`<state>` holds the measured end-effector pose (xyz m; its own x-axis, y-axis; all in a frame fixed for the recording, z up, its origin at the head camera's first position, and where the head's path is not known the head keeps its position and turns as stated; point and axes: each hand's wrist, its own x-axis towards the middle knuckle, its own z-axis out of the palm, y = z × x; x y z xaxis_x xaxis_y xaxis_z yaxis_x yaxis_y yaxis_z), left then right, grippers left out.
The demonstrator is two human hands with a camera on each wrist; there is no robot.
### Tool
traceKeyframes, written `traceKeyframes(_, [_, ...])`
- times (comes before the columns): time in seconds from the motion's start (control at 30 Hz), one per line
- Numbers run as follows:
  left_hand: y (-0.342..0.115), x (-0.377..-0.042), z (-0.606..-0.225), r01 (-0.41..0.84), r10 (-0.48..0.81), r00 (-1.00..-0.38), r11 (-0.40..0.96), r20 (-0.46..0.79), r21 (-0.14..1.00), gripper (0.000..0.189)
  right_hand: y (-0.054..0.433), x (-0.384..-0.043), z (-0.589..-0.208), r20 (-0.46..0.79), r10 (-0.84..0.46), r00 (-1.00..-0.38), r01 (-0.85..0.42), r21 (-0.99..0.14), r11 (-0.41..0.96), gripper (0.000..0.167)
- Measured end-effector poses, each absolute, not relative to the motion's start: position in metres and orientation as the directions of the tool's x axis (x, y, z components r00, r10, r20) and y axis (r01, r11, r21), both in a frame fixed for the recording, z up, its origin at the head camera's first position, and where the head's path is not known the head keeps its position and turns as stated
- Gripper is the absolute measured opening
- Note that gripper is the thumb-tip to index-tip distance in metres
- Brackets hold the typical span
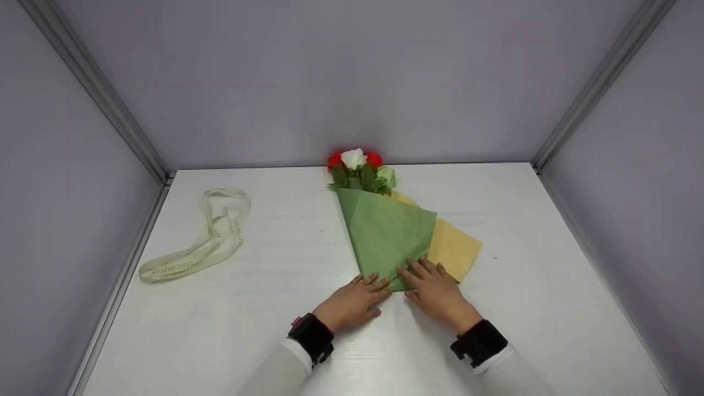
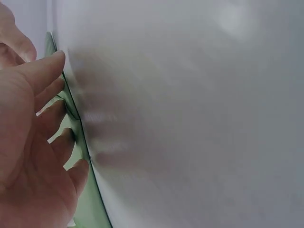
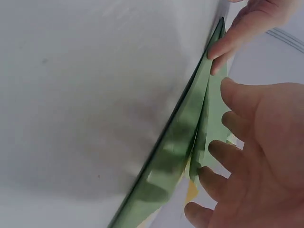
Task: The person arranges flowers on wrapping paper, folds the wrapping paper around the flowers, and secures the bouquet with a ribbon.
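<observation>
Red and white roses lie on the counter in green paper over yellow paper. My left hand and right hand, fingers spread, touch its lower end. Only the head view shows the ribbon.

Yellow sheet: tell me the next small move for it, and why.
Probably fold the yellow sheet leftward over the green paper with the right hand: the sheet's corner sticks out on the right, and the left hand touches the paper's lower end.
</observation>
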<state>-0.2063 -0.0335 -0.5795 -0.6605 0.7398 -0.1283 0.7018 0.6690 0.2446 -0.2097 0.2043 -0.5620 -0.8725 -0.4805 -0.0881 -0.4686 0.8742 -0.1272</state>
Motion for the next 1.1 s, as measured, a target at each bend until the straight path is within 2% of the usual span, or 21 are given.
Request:
traceKeyframes(0.2, [-0.035, -0.203, -0.579, 0.689, 0.733, -0.668, 0.675, -0.129, 0.265, 0.058, 0.203, -0.209, -0.568, -0.202, -0.454, -0.868, -0.423, -0.182, 0.888, 0.049])
traceKeyframes(0.4, [-0.039, -0.196, -0.58, 0.701, 0.745, -0.659, 0.657, -0.099, 0.278, 0.059, 0.208, -0.206, -0.57, -0.24, -0.471, -0.849, -0.415, -0.25, 0.875, 0.049])
traceKeyframes(0.63, [-0.042, -0.181, -0.581, 0.687, 0.752, -0.645, 0.649, -0.136, 0.326, 0.062, 0.213, -0.197, -0.569, -0.247, -0.516, -0.82, -0.443, -0.298, 0.846, 0.049])
traceKeyframes(0.87, [-0.05, -0.167, -0.583, 0.73, 0.786, -0.603, 0.612, -0.136, 0.305, 0.061, 0.22, -0.185, -0.573, -0.225, -0.597, -0.77, -0.516, -0.33, 0.79, 0.049])
traceKeyframes(1.1, [-0.069, -0.178, -0.584, 0.746, 0.788, -0.605, 0.61, -0.11, 0.267, 0.055, 0.223, -0.182, -0.571, -0.242, -0.594, -0.767, -0.504, -0.346, 0.791, 0.048])
